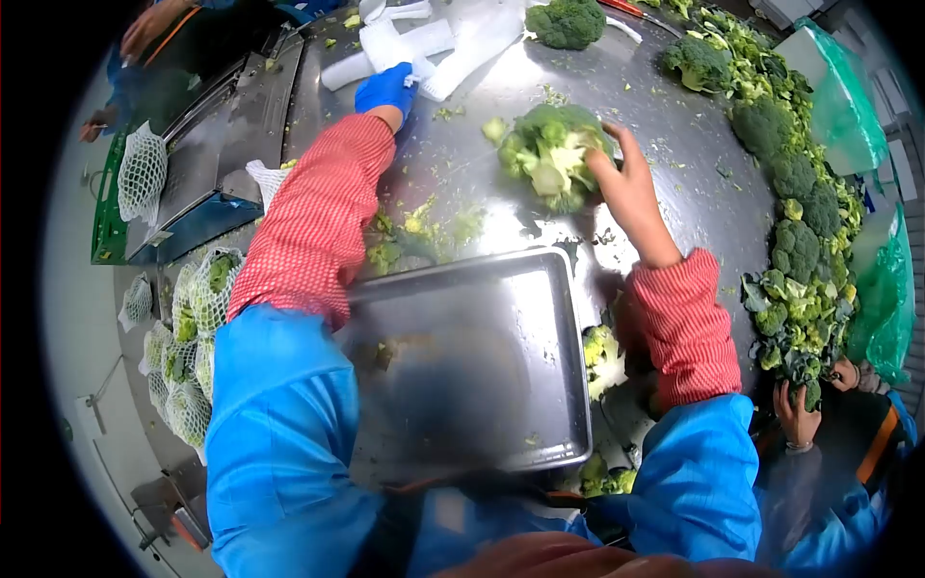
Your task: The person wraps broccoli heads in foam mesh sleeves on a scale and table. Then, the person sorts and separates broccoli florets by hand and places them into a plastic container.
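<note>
Broccoli head (551, 164), upper centre of the frame, pale stem turned towards the bottom edge; whether it rests on the steel table (708, 144) or is slightly raised, I cannot tell.

Nearest, at bottom centre, lies a metal tray (482, 376) with a few wet-looking specks in it. Loose broccoli pieces (604, 364) sit just beside its right edge; a sleeve or elbow swung low there could knock them.

Farther up, the two hands are well apart. The bare right hand (631, 193) grips the head from its right side only, thumb and fingers against it. That one-sided hold could let the head roll or twist free, or snap a floret, if it were lifted quickly. Leaf scraps (390, 249) lie between tray and head, and could cling to whatever is dragged across them.

The left hand (387, 89), in a blue glove, is at the white net sleeves (482, 43) near the top, its fingers seemingly pinching an edge. The sleeves overlap, so a tug could bring two away at once, or the thin edge could slip from the glove.

Farthest, at the top edge, stands another broccoli head (567, 23), near enough to the sleeves to be nudged by a sideways pull.
</note>
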`<action>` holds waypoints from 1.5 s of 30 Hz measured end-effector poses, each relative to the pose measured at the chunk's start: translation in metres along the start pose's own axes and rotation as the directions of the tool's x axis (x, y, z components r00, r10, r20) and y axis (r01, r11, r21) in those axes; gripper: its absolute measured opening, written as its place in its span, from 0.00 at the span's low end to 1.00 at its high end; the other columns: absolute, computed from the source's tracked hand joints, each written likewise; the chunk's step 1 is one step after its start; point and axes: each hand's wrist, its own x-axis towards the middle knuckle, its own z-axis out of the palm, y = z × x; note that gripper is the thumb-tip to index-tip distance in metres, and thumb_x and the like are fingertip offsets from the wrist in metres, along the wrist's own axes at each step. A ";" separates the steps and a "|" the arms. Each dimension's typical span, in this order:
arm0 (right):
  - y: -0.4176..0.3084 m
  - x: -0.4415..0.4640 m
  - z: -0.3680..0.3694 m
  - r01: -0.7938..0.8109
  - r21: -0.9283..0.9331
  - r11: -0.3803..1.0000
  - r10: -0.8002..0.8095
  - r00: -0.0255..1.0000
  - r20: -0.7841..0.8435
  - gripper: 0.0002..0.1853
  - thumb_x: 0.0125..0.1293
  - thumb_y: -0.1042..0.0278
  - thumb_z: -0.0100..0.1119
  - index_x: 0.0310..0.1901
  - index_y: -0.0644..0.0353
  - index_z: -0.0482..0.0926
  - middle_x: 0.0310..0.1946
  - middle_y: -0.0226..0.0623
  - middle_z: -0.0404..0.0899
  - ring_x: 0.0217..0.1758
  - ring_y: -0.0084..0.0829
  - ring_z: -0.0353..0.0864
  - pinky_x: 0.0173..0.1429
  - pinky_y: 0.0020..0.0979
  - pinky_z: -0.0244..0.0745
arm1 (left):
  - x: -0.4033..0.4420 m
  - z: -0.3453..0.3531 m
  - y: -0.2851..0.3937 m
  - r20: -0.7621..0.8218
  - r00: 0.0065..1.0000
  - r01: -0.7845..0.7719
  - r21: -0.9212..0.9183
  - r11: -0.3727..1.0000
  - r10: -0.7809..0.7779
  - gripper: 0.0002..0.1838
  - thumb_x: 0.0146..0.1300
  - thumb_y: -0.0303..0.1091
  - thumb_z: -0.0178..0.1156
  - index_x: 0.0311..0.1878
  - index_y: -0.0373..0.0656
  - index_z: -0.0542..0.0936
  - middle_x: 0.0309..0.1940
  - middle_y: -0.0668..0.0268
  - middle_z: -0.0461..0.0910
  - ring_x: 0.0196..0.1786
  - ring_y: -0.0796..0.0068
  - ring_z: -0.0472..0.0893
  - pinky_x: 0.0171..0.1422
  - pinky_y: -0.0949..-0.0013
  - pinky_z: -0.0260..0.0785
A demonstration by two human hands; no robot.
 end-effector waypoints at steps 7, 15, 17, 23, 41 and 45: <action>-0.078 -0.130 -0.024 0.241 -0.034 0.970 -0.241 0.970 -0.004 0.25 0.66 0.61 0.52 0.63 0.61 0.66 0.33 0.43 0.79 0.34 0.29 0.79 0.42 0.30 0.74 | -0.077 -0.121 0.002 -0.264 0.955 -0.141 -0.802 0.580 -0.134 0.21 0.57 0.41 0.70 0.50 0.42 0.79 0.42 0.64 0.83 0.39 0.74 0.81 0.47 0.71 0.73; -0.082 -0.225 0.018 -0.519 0.257 0.815 0.350 0.795 0.496 0.23 0.70 0.58 0.48 0.61 0.62 0.65 0.43 0.44 0.76 0.29 0.32 0.80 0.25 0.30 0.76 | -0.215 -0.249 0.015 0.094 0.988 0.139 -0.872 0.468 -0.119 0.22 0.65 0.42 0.62 0.58 0.41 0.77 0.47 0.71 0.81 0.45 0.84 0.78 0.49 0.76 0.72; -0.079 -0.230 0.022 -0.022 0.043 0.999 0.007 0.953 0.304 0.22 0.71 0.55 0.47 0.60 0.60 0.66 0.36 0.46 0.77 0.24 0.36 0.80 0.27 0.32 0.76 | -0.240 -0.254 0.001 -0.042 0.999 -0.041 -0.845 0.533 0.011 0.22 0.68 0.43 0.58 0.59 0.39 0.75 0.50 0.69 0.80 0.48 0.82 0.77 0.52 0.75 0.71; -0.142 -0.275 0.011 0.450 -0.453 0.769 -0.529 0.847 -0.056 0.28 0.60 0.60 0.63 0.61 0.58 0.69 0.32 0.39 0.77 0.32 0.36 0.79 0.34 0.31 0.75 | -0.334 -0.292 0.030 0.441 0.876 0.181 -0.674 0.716 0.194 0.22 0.65 0.48 0.59 0.50 0.38 0.80 0.40 0.60 0.82 0.41 0.74 0.80 0.49 0.71 0.72; -0.127 -0.400 0.044 0.148 0.249 0.957 -0.244 0.877 0.414 0.07 0.56 0.74 0.59 0.33 0.59 0.69 0.26 0.36 0.72 0.32 0.33 0.77 0.36 0.30 0.70 | -0.518 -0.221 0.097 0.499 0.788 0.603 -0.744 -0.288 0.361 0.19 0.66 0.31 0.56 0.59 0.39 0.70 0.47 0.60 0.79 0.51 0.71 0.78 0.58 0.66 0.71; -0.112 -0.396 0.033 -0.361 0.299 0.883 -0.028 0.595 0.803 0.16 0.65 0.72 0.56 0.54 0.64 0.74 0.47 0.33 0.79 0.47 0.22 0.77 0.54 0.27 0.72 | -0.519 -0.184 0.089 0.472 0.758 0.629 -0.345 -0.697 0.451 0.19 0.70 0.39 0.52 0.58 0.39 0.72 0.51 0.58 0.77 0.54 0.68 0.77 0.61 0.64 0.70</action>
